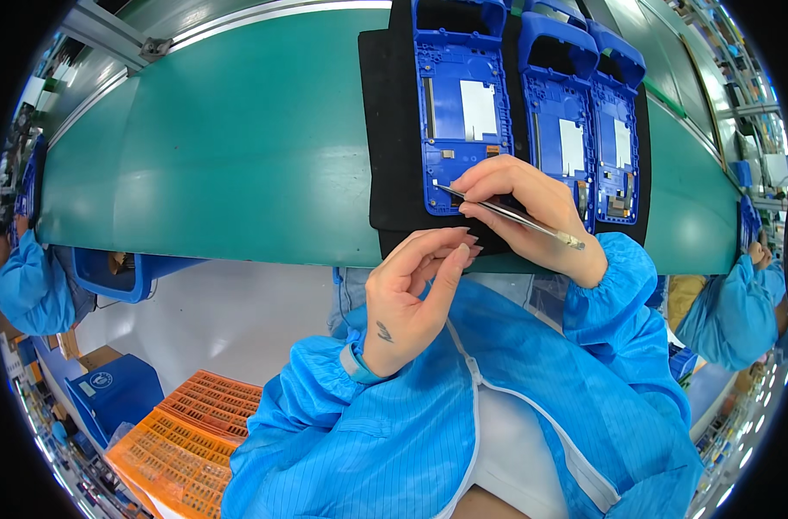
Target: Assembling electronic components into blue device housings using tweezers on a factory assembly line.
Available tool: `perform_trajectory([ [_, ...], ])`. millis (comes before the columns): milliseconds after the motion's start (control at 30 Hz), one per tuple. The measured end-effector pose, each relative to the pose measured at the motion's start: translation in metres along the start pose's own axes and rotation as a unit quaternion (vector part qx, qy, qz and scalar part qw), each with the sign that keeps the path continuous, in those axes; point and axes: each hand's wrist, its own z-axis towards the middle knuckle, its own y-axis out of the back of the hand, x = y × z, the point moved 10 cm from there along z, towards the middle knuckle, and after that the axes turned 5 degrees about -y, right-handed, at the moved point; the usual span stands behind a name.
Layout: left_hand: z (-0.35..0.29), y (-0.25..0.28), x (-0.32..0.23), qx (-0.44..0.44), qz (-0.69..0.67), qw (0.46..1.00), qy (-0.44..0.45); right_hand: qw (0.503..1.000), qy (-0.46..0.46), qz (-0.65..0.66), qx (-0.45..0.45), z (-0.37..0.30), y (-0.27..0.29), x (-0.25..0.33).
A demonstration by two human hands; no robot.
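My right hand [532, 208] grips a pair of metal tweezers [515, 214] between thumb and fingers. The tweezers' tips reach the lower left of a blue plastic housing [456, 164], at a tiny white spot whose kind I cannot make out. The housing lies on a black mat [390, 130] and carries a white rectangular patch and small fittings. Part of its lower right is behind my right hand. Just below the housing, my left hand [411, 298] is held palm inward, its fingers loosely bent and nothing visible in them.
Two more blue housings [554, 112] lie to the right on the mat, over a green worktable [238, 138]. An orange slatted crate [186, 432] and a blue bin [113, 389] stand at lower left. People's blue sleeves [35, 290] show at both sides.
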Motion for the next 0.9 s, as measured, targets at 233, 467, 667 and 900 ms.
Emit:
perform_trajectory([
  [233, 0.003, 0.01, 0.002, -0.08, -0.169, 0.98, 0.076, 0.998, 0.037, 0.03, 0.03, -0.015, 0.005, 0.024],
  [467, 0.002, 0.007, 0.012, -0.07, -0.171, 0.971, 0.153, 0.999, -0.011, 0.034, 0.039, -0.034, 0.009, 0.019],
  [667, 0.003, 0.0, 0.013, -0.058, -0.139, 0.976, 0.157, 0.995, -0.039, 0.075, -0.046, -0.041, 0.043, -0.002],
  [900, 0.01, -0.023, 0.018, -0.013, -0.162, 0.973, 0.166, 0.997, -0.075, 0.005, -0.022, -0.036, 0.043, -0.021],
])
